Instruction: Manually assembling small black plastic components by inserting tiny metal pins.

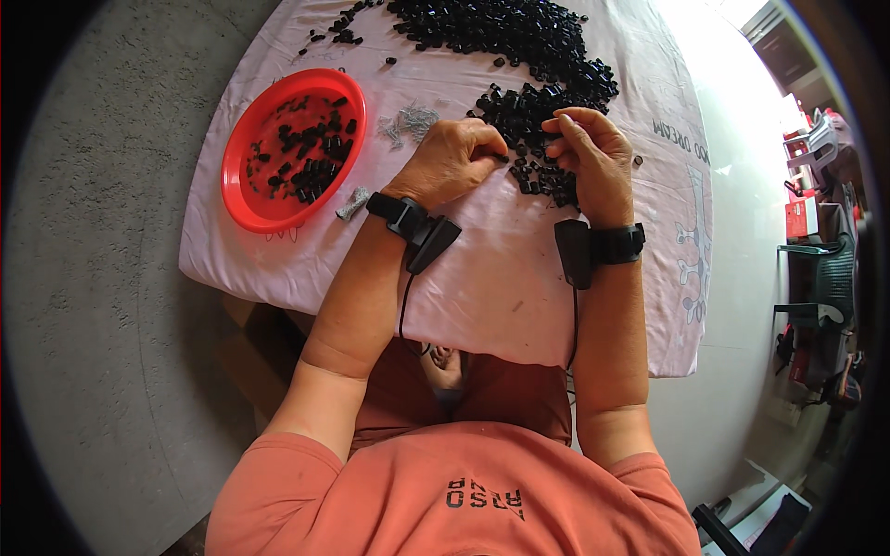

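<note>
Looking down from the head view, the person's left hand [451,159] curls its fingers narrowly at the edge of a pile of black parts [528,102], pinching what seems one small piece, too tiny to tell. The right hand [593,157], at the pile's 5 o'clock, pinches another. A red bowl [243,198] at the left hand's 9 o'clock holds more parts; screws [408,120] lie between, on the pink cloth [501,278].

head-worn fisheye, looking steeply down, close over table [519,296].
</note>
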### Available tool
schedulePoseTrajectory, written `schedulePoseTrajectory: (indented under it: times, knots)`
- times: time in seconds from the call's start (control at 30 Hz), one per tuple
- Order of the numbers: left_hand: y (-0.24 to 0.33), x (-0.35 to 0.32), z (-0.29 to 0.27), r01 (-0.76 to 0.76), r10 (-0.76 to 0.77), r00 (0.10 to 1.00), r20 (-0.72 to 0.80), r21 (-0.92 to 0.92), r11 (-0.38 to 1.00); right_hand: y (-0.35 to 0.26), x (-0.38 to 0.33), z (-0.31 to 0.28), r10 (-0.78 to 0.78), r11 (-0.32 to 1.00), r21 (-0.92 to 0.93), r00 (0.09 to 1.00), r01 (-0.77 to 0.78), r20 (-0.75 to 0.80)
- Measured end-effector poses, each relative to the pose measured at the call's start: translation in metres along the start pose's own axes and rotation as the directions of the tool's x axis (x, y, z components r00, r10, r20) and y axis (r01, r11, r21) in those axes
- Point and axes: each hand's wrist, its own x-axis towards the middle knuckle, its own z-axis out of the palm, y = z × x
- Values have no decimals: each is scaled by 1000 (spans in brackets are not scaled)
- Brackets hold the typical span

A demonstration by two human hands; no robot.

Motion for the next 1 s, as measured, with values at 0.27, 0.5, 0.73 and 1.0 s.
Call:
schedulePoseTrajectory:
  times: [0.27, 0.5, 0.73, 1.0]
  knots:
    - [5, -1, -3, -41, 38, 999, 36, 103, 994, 2, 1, 1, 12, 1000, -19, 999, -11, 48]
    - [9, -1, -4, 72, -72, 997, -5, -19, 997, -1, -1, 2, 30, 998, -53, 998, -27, 52]
    - [7, 2, -8, -14, -31, 977, -211, -209, 978, -2, -1, 5, 79, 997, -28, 985, -75, 153]
    - [7, 7, 11, -189, 126, 921, -368, -140, 972, -1, -3, 14, 114, 987, 81, 961, -138, 251]
